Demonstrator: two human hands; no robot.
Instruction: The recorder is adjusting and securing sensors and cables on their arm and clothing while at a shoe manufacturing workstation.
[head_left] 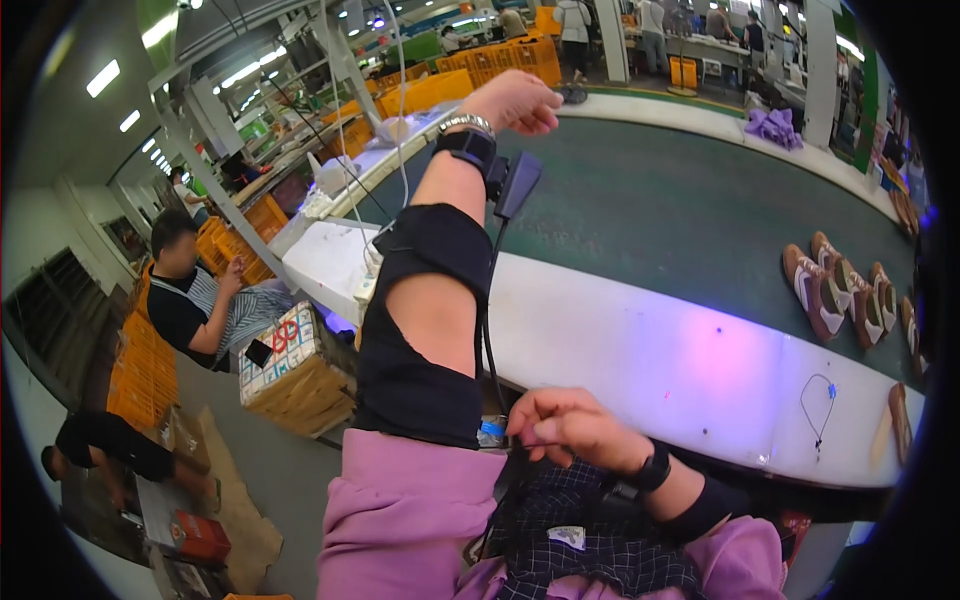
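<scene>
My left arm reaches out over the near part of a green conveyor belt (640, 210). My left hand (515, 102) is in the air, its fingers loosely bent, and no object shows in it. A bracelet (467, 122) and a black wrist strap with a dark paddle-shaped device (519, 185) sit on that wrist. From the device a black cable (487, 345) runs down beside the black arm sleeve (415, 400). By the sleeve's lower edge, next to a small blue tag (491, 428), my right hand (575, 428) pinches a thin black cord.
Several brown and white shoes (812, 290) stand at the belt's right. A looped black cord with a blue piece (820, 410) lies on the white ledge (610, 330). Purple cloth (775, 128) rests on the far edge. At left, a person (195, 300) sits near a taped box (300, 370).
</scene>
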